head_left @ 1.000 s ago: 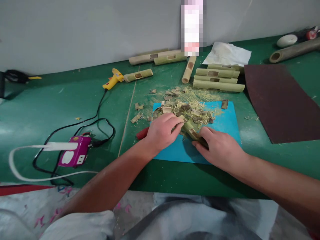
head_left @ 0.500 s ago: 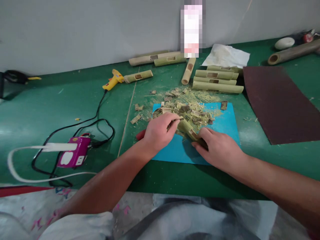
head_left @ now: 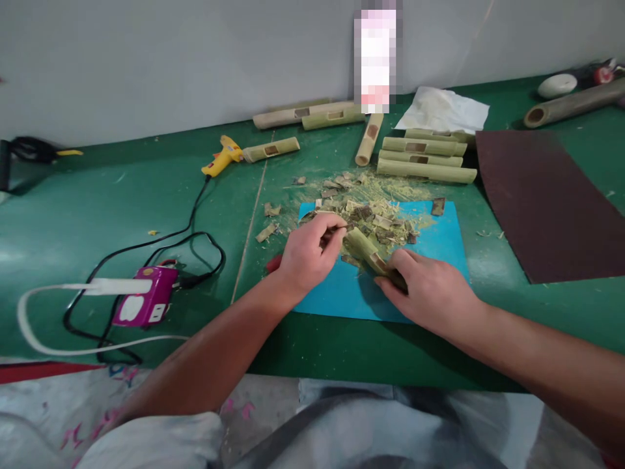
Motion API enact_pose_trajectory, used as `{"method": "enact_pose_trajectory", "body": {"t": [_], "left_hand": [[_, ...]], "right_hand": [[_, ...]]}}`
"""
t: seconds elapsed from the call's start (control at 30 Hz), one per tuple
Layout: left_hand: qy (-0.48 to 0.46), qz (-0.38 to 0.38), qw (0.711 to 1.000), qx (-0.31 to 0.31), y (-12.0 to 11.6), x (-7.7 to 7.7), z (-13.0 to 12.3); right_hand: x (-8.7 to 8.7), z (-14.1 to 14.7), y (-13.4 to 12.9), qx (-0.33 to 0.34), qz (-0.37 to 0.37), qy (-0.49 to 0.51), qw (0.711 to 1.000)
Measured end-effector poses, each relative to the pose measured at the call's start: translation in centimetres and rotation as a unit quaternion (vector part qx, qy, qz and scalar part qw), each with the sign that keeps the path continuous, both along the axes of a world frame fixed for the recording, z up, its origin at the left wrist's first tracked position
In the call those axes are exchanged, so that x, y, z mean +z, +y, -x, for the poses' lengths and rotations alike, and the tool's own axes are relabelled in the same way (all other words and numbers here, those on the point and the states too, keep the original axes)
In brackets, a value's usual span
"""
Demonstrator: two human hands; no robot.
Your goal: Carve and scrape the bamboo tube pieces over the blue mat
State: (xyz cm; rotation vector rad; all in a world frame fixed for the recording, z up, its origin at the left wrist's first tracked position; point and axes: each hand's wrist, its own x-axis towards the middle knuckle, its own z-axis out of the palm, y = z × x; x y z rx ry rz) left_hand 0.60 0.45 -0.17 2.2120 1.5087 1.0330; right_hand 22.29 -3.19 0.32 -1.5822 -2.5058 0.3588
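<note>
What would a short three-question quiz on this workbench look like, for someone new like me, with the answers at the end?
1. Multiple choice: what is the right hand holding?
a) the white tissue
b) a notched bamboo tube
c) the brown sheet

2. True or false: the yellow glue gun lies to the left of the blue sheet.

3. Fill in the blank: the socket box on the left side of the bench is ____ in colour.

Key: 1 b; 2 true; 3 purple.
</note>
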Motion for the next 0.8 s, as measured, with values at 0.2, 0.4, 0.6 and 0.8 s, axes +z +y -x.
{"method": "enact_pose_trajectory", "body": {"t": [0.2, 0.4, 0.6, 0.8], "left_hand": [[0.0, 0.008, 1.0, -0.011, 0.1, 0.0, -0.4], [0.003, -0.01, 0.999, -0.045, 0.3, 0.0, -0.5], [-0.039, 0.066, 0.997, -0.028, -0.1, -0.3, -1.3], [-0.007, 0.045, 0.998, -0.041, 0.2, -0.6, -1.2]], "right_hand": [[0.1, -0.5, 0.4, -0.005, -0.042, -0.016, 0.999], [0.2, -0.8, 0.7, -0.004, -0.059, -0.026, 0.998], [0.3, -0.7, 0.9, -0.006, -0.045, -0.03, 0.999], [0.1, -0.7, 0.9, -0.008, -0.051, -0.023, 0.998]]}}
